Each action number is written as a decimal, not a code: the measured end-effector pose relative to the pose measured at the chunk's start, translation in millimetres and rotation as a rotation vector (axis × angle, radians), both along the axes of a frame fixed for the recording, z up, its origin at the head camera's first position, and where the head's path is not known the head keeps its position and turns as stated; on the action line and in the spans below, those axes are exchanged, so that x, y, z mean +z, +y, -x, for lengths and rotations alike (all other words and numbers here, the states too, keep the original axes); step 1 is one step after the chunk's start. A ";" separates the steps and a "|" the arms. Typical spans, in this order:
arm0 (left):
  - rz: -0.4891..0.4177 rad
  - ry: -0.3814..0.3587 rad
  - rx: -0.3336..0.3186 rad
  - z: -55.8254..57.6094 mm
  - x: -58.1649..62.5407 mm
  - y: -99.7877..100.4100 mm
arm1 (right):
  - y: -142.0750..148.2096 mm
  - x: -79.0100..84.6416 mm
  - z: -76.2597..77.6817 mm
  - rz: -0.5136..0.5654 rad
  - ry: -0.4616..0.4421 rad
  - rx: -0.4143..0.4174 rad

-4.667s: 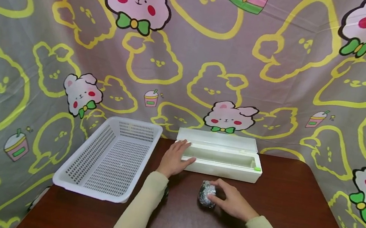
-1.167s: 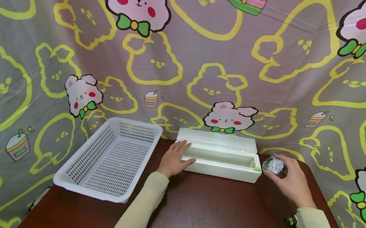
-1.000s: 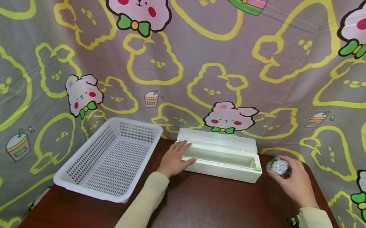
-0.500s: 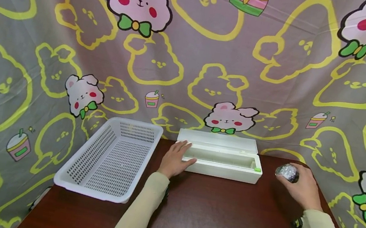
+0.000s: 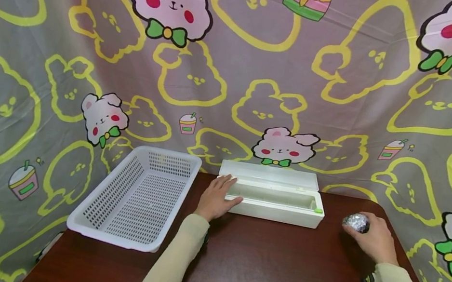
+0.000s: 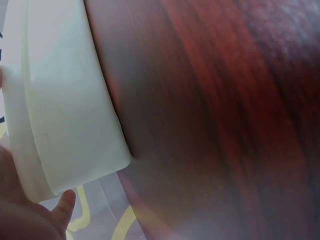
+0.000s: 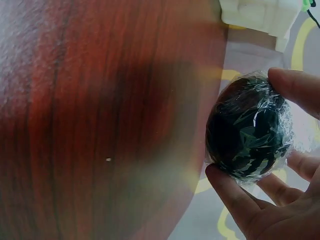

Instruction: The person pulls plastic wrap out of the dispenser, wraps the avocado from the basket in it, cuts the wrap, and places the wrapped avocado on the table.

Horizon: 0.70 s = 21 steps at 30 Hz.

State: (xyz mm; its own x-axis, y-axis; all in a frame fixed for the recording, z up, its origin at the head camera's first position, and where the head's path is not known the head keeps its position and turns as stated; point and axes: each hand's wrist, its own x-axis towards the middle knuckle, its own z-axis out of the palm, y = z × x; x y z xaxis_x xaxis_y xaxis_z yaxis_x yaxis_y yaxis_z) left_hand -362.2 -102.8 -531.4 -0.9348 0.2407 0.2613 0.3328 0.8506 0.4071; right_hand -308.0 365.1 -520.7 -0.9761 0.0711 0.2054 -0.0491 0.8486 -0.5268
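Note:
In the head view my left hand (image 5: 217, 199) rests on the left end of a long white dispenser box (image 5: 276, 213), its lid (image 5: 269, 174) raised at the back. The left wrist view shows the box's smooth white wall (image 6: 75, 110), with a fingertip (image 6: 67, 200) at its end. Off to the right, my right hand (image 5: 378, 239) holds a dark, rounded thing in crinkled clear film (image 5: 356, 222). Up close in the right wrist view, this wrapped thing (image 7: 247, 130) looks dark green, gripped between thumb and fingers; its kind is hidden by glare and film.
A white perforated plastic basket (image 5: 139, 206) stands on the left of the dark wooden table (image 5: 269, 264). A green piece (image 5: 318, 211) sits at the box's right end. Patterned cloth (image 5: 237, 64) hangs behind and at both sides of the table.
My right hand has carried the wrapped thing from the table's middle in front of the box to the right side, lately sinking lower. The left hand stays on the box.

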 end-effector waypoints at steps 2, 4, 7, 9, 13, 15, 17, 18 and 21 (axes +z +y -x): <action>0.000 0.000 0.002 -0.2 0.0 0.2 | 0.8 -1.8 -0.3 -0.006 -0.012 0.000; -0.001 0.003 0.002 -0.4 -0.1 0.3 | 1.2 -3.1 -0.5 -0.010 -0.023 -0.001; -0.004 0.003 0.002 -0.9 -0.3 0.3 | 1.1 -4.1 -1.2 -0.014 -0.036 -0.004; -0.007 0.002 0.000 -1.3 -0.5 0.2 | 0.8 -4.5 -1.8 -0.015 -0.042 -0.007; -0.007 0.006 -0.002 -0.8 -1.5 -0.2 | -0.2 -6.1 -2.4 -0.013 -0.048 -0.019; 0.001 0.009 -0.001 0.1 -1.8 -0.5 | -0.4 -7.4 -1.9 -0.013 -0.050 -0.026; 0.006 0.012 -0.002 1.0 -1.5 -0.7 | -0.1 -8.6 -1.1 -0.013 -0.051 -0.033; 0.009 0.014 -0.002 1.4 -1.2 -0.7 | 0.2 -9.0 -0.7 -0.012 -0.054 -0.034; 0.014 0.017 -0.003 2.3 0.1 -0.5 | 1.3 -9.1 -0.2 -0.013 -0.070 -0.032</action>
State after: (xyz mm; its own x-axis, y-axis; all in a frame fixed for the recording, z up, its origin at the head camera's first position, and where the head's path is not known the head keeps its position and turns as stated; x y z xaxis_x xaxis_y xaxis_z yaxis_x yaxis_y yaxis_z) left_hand -364.4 -103.3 -531.3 -0.9297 0.2471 0.2733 0.3418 0.8553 0.3895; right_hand -307.8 366.4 -529.8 -0.9853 0.1006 0.1378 0.0151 0.8559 -0.5169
